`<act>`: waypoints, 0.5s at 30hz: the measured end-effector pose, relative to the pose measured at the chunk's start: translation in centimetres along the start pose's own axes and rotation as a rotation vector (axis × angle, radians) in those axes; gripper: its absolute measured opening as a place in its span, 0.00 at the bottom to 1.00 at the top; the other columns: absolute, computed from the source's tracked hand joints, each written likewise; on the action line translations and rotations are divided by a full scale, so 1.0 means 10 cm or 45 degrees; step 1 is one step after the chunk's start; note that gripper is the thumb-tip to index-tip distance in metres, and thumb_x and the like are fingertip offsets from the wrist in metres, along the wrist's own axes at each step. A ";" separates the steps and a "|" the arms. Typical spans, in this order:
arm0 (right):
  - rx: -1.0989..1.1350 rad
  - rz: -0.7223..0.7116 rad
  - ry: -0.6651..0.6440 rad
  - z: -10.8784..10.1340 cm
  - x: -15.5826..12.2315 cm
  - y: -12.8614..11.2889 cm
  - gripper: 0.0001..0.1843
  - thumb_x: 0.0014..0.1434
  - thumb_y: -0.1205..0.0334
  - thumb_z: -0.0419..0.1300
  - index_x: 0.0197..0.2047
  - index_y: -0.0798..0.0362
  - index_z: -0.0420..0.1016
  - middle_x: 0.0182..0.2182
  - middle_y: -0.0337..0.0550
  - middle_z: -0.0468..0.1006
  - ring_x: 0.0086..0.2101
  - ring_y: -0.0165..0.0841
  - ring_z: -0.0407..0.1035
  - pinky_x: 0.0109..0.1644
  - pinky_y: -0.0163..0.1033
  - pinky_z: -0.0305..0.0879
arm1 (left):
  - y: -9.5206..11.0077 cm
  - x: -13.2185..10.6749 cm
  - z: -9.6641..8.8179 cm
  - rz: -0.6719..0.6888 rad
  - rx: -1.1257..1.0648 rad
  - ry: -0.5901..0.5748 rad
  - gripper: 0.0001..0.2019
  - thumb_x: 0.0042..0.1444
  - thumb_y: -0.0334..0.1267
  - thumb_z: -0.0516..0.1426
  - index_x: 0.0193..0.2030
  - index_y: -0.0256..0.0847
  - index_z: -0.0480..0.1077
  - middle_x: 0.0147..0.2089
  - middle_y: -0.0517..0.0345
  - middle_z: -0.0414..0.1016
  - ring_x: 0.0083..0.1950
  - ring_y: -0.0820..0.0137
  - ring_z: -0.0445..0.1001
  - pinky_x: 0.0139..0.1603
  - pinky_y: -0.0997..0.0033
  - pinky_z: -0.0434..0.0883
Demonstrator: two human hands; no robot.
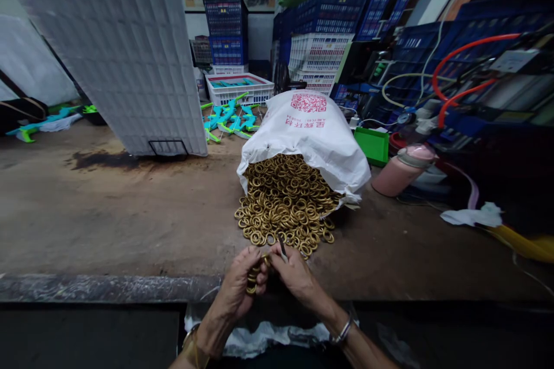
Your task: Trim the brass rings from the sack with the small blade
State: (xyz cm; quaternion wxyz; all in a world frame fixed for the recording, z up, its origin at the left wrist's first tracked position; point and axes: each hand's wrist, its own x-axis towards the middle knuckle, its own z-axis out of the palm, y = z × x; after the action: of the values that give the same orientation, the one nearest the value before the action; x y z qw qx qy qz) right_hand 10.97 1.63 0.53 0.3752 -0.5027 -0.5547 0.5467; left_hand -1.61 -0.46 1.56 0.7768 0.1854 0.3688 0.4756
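Close to the table's front edge, my left hand (pixel 237 279) is closed around several gold-coloured rings (pixel 251 287), which show between its fingers. My right hand (pixel 298 278) meets it at the fingertips, where a single gold ring (pixel 266 260) sits between the two hands. A thin dark tool with a pointed end, perhaps a small knife (pixel 282 247), sticks up from the right hand's grip. Just beyond the hands lies a heap of gold rings (pixel 281 213), spilling from the mouth of a white woven sack (pixel 309 132) with red print.
A tall pale padded panel (pixel 142 57) stands at left on the brown table (pixel 130 225). Behind are blue-and-green plastic pieces (pixel 231 118), a white crate (pixel 240 92) and stacked blue crates (pixel 227 29). At right are a pink bottle (pixel 400 172), a green tray (pixel 372 146) and red hoses (pixel 437 81).
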 end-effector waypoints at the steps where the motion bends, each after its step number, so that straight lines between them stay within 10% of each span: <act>1: -0.008 0.003 -0.009 0.00 0.00 -0.01 0.10 0.51 0.60 0.52 0.22 0.54 0.66 0.18 0.34 0.67 0.21 0.25 0.58 0.27 0.30 0.54 | 0.00 0.00 -0.01 -0.002 0.003 0.004 0.16 0.44 0.43 0.61 0.29 0.38 0.58 0.22 0.65 0.64 0.17 0.83 0.59 0.14 0.85 0.51; 15: -0.299 -0.170 0.075 -0.04 0.00 -0.09 0.08 0.51 0.60 0.52 0.23 0.53 0.65 0.20 0.33 0.63 0.24 0.26 0.57 0.28 0.30 0.53 | -0.09 -0.02 -0.08 0.096 0.334 0.149 0.17 0.44 0.48 0.60 0.33 0.39 0.61 0.22 0.67 0.62 0.16 0.83 0.57 0.13 0.85 0.50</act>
State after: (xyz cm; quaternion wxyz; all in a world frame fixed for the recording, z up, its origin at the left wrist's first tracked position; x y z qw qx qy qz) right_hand 11.21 1.85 1.42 0.3655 -0.5209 -0.6359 0.4367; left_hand -1.67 -1.16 0.54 0.7048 0.2709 0.4650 0.4621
